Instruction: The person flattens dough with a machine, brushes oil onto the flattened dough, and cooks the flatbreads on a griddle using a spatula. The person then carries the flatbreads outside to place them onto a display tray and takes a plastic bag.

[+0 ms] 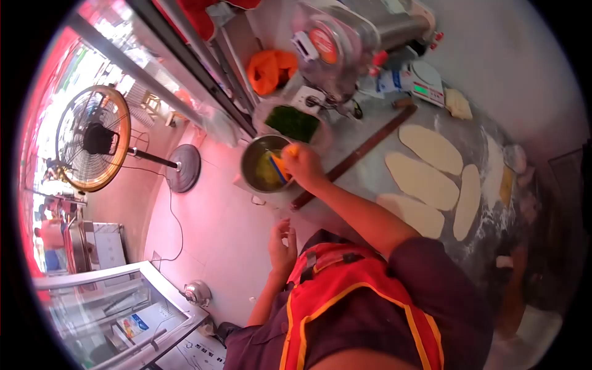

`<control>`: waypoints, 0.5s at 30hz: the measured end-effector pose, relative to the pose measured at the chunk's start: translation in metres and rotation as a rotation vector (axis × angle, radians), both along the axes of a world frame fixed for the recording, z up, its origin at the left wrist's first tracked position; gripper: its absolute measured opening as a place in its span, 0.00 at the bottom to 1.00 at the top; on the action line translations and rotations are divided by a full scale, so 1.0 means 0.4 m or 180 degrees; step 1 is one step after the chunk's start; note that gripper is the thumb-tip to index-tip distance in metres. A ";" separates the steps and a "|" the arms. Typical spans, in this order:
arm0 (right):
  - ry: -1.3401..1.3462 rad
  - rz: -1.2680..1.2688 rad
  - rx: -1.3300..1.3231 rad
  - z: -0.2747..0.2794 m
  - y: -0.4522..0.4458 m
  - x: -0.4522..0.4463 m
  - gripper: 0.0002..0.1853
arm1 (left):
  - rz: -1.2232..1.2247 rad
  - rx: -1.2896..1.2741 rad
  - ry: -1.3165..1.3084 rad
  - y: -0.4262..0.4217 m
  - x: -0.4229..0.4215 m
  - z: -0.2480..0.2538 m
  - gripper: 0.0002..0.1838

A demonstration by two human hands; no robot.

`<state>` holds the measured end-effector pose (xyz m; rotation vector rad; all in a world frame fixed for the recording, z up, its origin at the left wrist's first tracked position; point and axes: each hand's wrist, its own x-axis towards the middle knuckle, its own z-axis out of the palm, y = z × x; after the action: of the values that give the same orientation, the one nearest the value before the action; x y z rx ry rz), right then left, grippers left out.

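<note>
My right hand (301, 165) is closed round the orange handle of a brush (279, 168), whose blue-edged end dips into a metal pot (250, 161) with yellowish liquid inside. My left hand (283, 245) hangs in front of my body, below the pot, with its fingers slightly curled and apart and nothing in it. Several flat oval dough pieces (422, 180) lie on the metal worktop to the right. Chopped greens (292, 123) fill a lined container just behind the pot.
A long brown wooden stick (357, 155) lies across the worktop. Behind stand a metal machine (333, 46) and a scale (427, 85). A fan (94, 139) stands at left, a glass-fronted cabinet (148, 277) at lower left. Flour (491, 179) dusts the right side.
</note>
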<state>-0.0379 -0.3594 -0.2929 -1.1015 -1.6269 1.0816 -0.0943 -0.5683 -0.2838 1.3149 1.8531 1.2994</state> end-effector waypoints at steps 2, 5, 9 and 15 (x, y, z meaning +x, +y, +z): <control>0.0837 -0.0111 -0.0141 -0.017 -0.037 0.063 0.09 | -0.0024 -0.0446 0.0152 -0.015 -0.032 -0.046 0.12; 0.1224 0.0427 -0.1321 0.093 -0.062 0.237 0.15 | -0.0252 -0.0429 0.0150 -0.006 -0.085 -0.060 0.14; 0.0606 -0.0951 -0.0356 -0.003 -0.122 0.470 0.12 | 0.0129 -0.0874 0.0391 -0.055 -0.173 -0.163 0.14; -0.0254 -0.0479 0.0438 0.124 -0.197 0.376 0.17 | 0.1007 -0.2370 0.0005 -0.402 -0.267 -0.394 0.23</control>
<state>0.1124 -0.4383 -0.2433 -1.1677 -1.6266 0.8256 -0.2013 -0.7291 -0.4416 0.6440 2.2836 0.6056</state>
